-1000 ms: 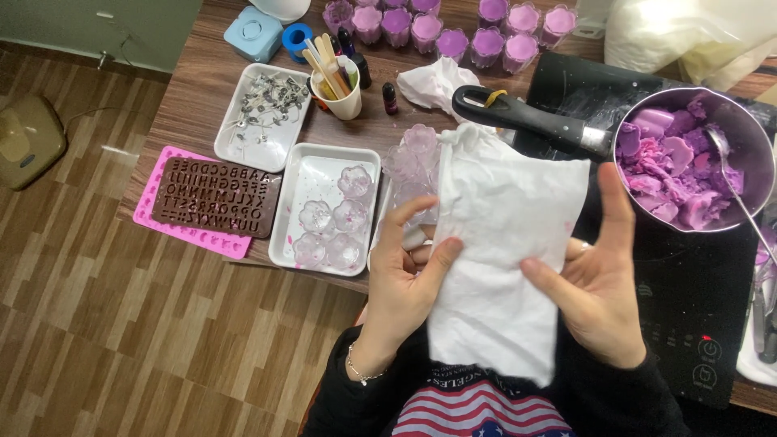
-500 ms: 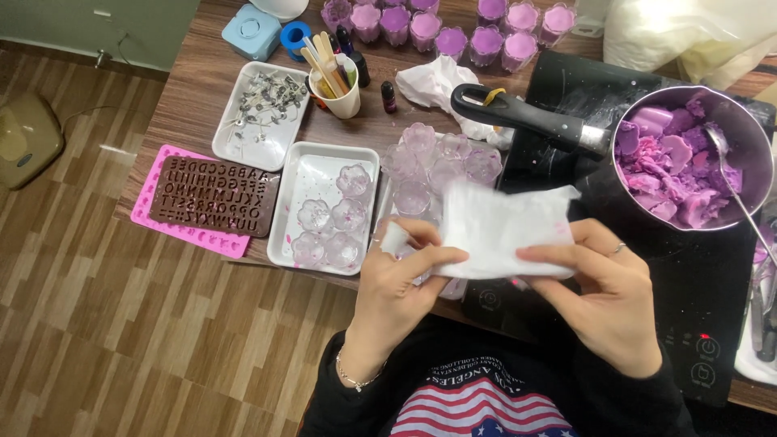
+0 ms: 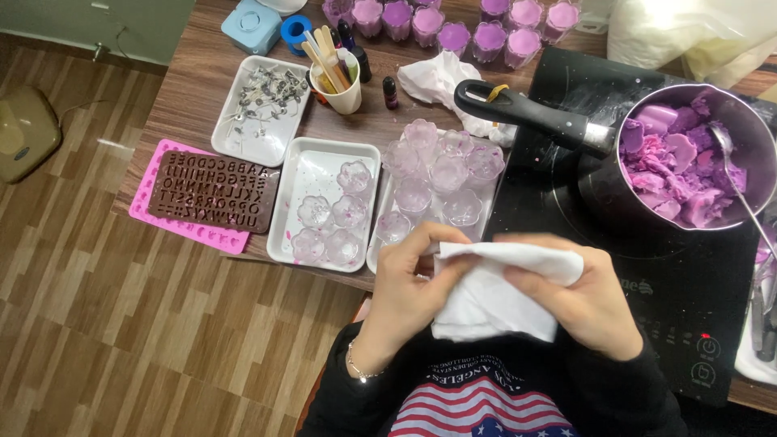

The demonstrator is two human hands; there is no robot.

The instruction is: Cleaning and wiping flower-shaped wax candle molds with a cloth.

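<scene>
Holding a folded white cloth (image 3: 494, 295) low centre, both grips closed on it: left hand (image 3: 413, 279), right hand (image 3: 587, 303); clear moulds (image 3: 441, 174) sat unfilled, wax (image 3: 676, 174) unmelted.

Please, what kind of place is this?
Probably a home craft table for candle or soap making. A pot of purple wax-like chunks sits on an induction cooktop, with clear flower-shaped moulds and a brown letter mould beside it.

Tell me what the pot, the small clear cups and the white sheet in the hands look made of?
Pot: likely brushed steel, grey sheen, black plastic-looking handle. Clear cups: glass or clear plastic, see-through and glossy; can't tell which. White sheet: soft tissue or cloth, matte, creasing in both hands.
</scene>
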